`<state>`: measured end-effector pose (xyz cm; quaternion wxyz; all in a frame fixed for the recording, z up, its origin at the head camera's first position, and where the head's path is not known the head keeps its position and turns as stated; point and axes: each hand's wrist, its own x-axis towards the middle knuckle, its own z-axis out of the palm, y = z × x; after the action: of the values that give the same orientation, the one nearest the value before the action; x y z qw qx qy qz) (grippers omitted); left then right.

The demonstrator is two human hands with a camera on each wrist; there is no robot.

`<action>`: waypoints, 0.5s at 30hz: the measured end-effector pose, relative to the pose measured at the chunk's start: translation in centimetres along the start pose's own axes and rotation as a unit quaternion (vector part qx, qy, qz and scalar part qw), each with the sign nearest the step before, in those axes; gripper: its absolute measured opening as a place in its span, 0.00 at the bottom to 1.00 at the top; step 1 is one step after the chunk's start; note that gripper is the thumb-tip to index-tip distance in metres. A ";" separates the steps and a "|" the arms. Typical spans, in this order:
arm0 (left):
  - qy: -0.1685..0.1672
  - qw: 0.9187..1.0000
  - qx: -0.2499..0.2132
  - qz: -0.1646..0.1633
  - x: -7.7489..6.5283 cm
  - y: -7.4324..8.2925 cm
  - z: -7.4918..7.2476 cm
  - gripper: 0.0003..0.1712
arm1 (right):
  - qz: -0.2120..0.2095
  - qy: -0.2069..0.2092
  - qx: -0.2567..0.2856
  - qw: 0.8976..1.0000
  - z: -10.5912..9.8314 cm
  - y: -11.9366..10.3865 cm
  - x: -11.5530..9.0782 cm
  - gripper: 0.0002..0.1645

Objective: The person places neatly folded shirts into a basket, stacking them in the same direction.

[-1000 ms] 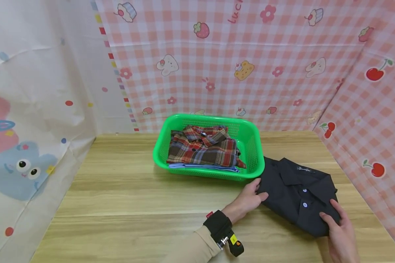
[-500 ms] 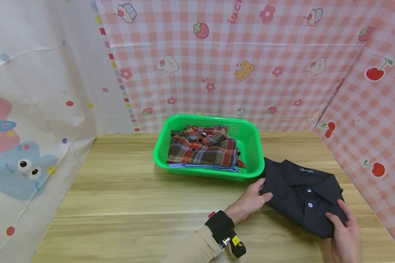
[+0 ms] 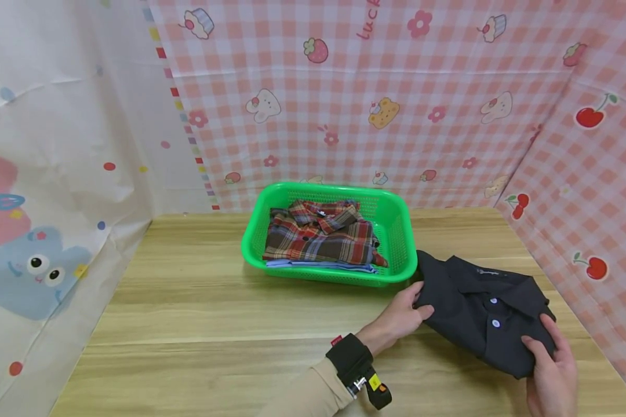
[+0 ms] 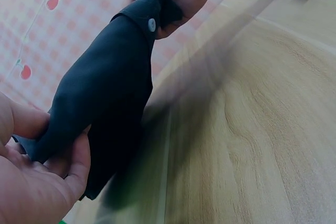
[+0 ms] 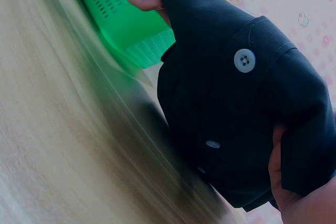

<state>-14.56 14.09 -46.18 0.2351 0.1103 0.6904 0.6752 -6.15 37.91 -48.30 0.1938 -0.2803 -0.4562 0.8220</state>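
Observation:
A folded black shirt (image 3: 469, 313) with a collar and white buttons is at the right of the table, beside the basket. My left hand (image 3: 403, 313) grips its left edge, thumb on top and fingers beneath, as the left wrist view shows. At the opposite edge my right hand (image 3: 553, 365) pinches the cloth between thumb and fingers. In the right wrist view the shirt (image 5: 226, 82) appears raised off the table. To the left stands a green basket (image 3: 250, 249), in which a folded plaid shirt (image 3: 318, 240) lies on top of light blue cloth (image 3: 318, 266).
The wooden table (image 3: 203, 336) reaches to a pink checked cloth (image 3: 318, 116) hung behind. On the left hangs a white printed cloth (image 3: 57, 145), and another checked cloth (image 3: 605, 191) borders the right side. The basket's right end is close to the black shirt.
Both hands have shifted slightly to the right with the black shirt between them. The basket and the clothes in it have stayed in place.

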 end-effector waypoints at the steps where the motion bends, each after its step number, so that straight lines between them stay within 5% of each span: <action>1: 0.002 1.000 0.001 -0.002 0.0 0.1 0.0 0.34 | 0.003 0.006 -0.001 1.000 0.1 -0.1 0.0 0.39; 7: 0.004 1.000 0.005 -0.009 -0.1 0.4 0.0 0.34 | 0.003 0.021 0.039 0.999 0.4 -0.4 -0.3 0.37; 15: -0.016 1.000 -0.014 0.017 -0.4 1.2 0.0 0.33 | -0.042 -0.016 0.147 0.988 0.5 -0.5 -1.0 0.35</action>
<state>-14.36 13.99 -44.96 0.2361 0.1298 0.6749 0.6870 -5.61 37.28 -47.34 0.2600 -0.2161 -0.3451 0.8756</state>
